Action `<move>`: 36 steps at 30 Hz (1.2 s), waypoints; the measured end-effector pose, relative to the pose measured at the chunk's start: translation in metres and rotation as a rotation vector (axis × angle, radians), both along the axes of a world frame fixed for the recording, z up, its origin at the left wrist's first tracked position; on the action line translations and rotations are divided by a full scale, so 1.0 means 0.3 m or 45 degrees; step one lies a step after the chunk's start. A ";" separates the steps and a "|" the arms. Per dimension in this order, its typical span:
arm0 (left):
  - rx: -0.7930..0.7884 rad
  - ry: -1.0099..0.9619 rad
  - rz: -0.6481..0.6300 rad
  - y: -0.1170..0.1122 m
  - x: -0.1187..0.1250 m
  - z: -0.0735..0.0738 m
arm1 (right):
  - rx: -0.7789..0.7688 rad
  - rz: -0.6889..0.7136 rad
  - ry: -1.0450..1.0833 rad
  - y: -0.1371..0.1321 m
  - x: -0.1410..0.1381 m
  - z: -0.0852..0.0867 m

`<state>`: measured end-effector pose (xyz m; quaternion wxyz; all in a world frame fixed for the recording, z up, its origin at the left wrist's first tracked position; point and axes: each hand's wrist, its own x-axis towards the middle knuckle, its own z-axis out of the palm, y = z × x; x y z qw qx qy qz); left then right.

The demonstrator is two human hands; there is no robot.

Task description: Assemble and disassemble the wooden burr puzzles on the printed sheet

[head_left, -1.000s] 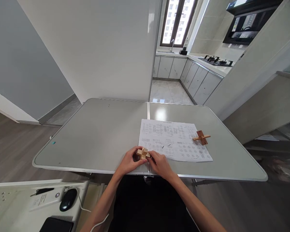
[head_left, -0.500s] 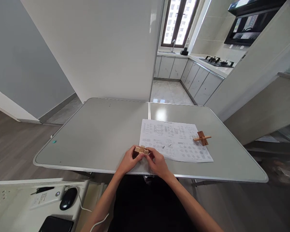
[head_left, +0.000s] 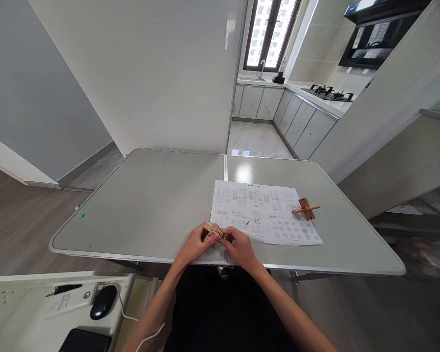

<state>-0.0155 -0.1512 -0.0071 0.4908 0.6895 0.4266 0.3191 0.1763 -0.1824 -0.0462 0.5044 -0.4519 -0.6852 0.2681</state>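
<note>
A small puzzle of interlocking light-wood blocks [head_left: 212, 229] is held between my two hands at the near edge of the table. My left hand [head_left: 195, 245] grips it from the left, thumb across its near side. From the right, my right hand [head_left: 239, 246] pinches its right end with thumb and fingertips. Fingers cover part of the puzzle's lower side. Just beyond lies a printed instruction sheet [head_left: 256, 205] with rows of small diagrams and two pen ticks. A reddish-brown wooden piece with a stick through it [head_left: 305, 209] rests at the sheet's right edge.
The grey folding table [head_left: 161, 205] has a seam down its middle. A teal bit [head_left: 81, 215] lies near its left edge. At lower left, a white stand [head_left: 29, 327] carries a mouse [head_left: 103, 302], a pen, a white box and a black device. A cable runs by my left arm.
The wooden puzzle has been turned and tilted between my fingers, its left end now higher. Both hands stay in nearly the same place, and the view has shifted slightly.
</note>
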 end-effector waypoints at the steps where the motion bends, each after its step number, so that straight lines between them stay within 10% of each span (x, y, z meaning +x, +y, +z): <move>1: 0.006 -0.010 0.000 0.000 -0.001 -0.001 | -0.021 -0.002 0.005 -0.001 0.000 0.003; 36: -0.183 -0.155 0.088 -0.001 0.018 0.013 | -0.142 0.083 0.153 0.011 0.000 0.051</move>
